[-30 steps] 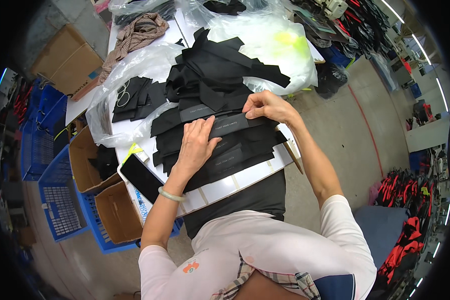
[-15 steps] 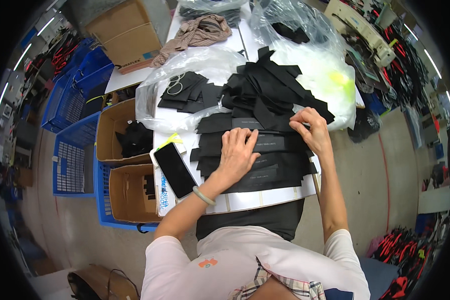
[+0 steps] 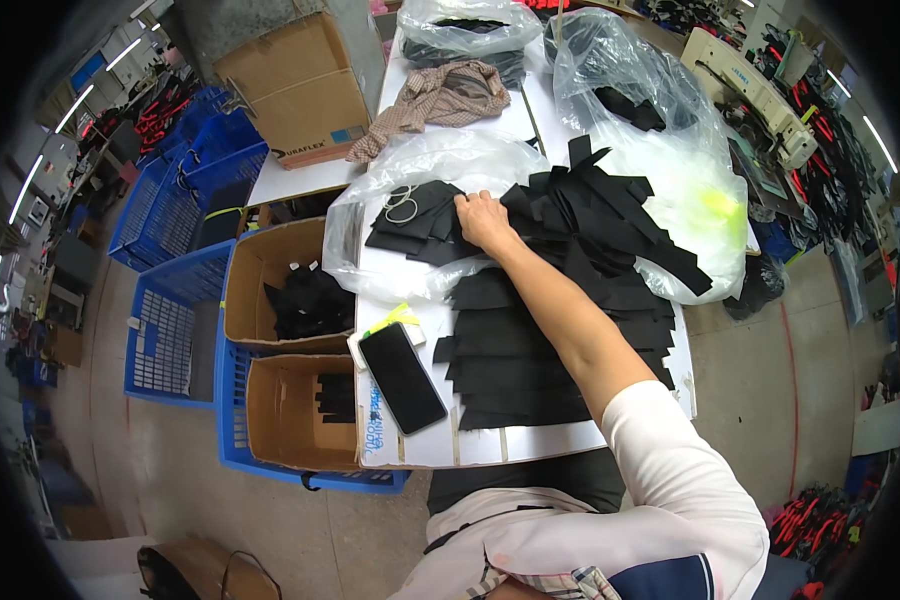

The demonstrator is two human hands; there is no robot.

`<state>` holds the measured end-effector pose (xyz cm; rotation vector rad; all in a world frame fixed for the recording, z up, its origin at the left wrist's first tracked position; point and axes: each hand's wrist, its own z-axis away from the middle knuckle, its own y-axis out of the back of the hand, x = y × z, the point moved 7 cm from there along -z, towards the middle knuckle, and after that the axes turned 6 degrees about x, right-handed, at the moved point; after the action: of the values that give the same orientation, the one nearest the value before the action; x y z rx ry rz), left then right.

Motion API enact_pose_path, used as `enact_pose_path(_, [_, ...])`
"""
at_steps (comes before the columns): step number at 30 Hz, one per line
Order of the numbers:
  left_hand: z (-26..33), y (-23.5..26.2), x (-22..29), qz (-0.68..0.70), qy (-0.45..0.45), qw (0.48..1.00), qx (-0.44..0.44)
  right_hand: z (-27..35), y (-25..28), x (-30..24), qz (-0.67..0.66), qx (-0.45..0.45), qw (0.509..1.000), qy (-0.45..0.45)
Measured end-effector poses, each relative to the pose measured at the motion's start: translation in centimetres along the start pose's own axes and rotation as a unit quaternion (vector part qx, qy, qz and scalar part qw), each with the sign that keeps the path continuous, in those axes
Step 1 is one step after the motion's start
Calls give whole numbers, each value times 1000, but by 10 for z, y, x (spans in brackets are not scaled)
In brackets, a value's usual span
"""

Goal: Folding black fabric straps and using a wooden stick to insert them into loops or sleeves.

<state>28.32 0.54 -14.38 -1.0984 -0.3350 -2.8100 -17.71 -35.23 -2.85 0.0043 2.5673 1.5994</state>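
Note:
My right hand [image 3: 483,222] reaches across the table with bent fingers at the edge of a small stack of black fabric pieces [image 3: 417,225], which lies on a clear plastic bag. Its fingertips appear closed on a piece there, though the grip is partly hidden. Just right of the hand is a loose heap of black fabric strips [image 3: 595,205]. Under my right forearm, overlapping rows of black fabric pieces [image 3: 510,350] cover the near part of the table. A thin pale cord loop [image 3: 401,206] rests on the small stack. My left hand is out of view.
A black phone [image 3: 402,377] lies at the table's left edge. Beside the table, cardboard boxes [image 3: 300,455] holding black pieces stand in blue crates [image 3: 175,335]. Plastic bags [image 3: 620,60] and a checked cloth [image 3: 440,98] lie farther back. A sewing machine [image 3: 750,95] stands far right.
My right hand has moved from the right of the rows to the small stack at left. My left hand has left the rows and the view. Grey printed patches no longer show. The view has shifted.

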Motion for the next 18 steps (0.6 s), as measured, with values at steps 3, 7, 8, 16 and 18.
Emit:
enact_pose_path(3, [-4,23,-15,29,9,998,56,-2,4,-6,-24,6,1000,12])
enact_pose_path(7, [-16,33,-25,78,18,991,111,-11,33,2,-134,-9,990,-51])
enact_pose_path(8, [-21,39,-25,85,17,989,123,-15,42,18,-198,-10,976,-92])
enact_pose_path(16, [-12,79,-24,147,53,955,252,14,165,29,-602,-41,763,-231])
enact_pose_path(18, [-7,84,-17,162,60,942,288,36,191,33,-624,-37,745,-233])
